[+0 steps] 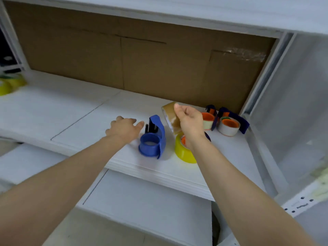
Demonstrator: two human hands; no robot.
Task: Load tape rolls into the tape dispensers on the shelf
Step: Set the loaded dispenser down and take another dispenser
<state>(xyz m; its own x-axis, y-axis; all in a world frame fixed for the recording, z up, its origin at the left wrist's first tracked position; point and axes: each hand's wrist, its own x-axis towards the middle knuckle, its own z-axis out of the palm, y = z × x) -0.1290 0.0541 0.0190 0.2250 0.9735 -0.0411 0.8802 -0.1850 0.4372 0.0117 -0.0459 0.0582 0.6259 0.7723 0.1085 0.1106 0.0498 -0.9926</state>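
A white shelf (pixel 71 110) runs beneath another white board (pixel 195 9). Brown cardboard (pixel 106 55), patched with clear tape (pixel 245 54), lines the back. A pale metal upright (pixel 266 75) stands at right; a lower shelf (pixel 142 201) lies below.

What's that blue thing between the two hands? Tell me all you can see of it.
The blue tape dispenser looks like glossy plastic: a round hub at the front with no roll on it, a curved band arching up behind, black parts inside. It sits on the white shelf near its front edge. The left hand hovers beside it, apparently not touching.
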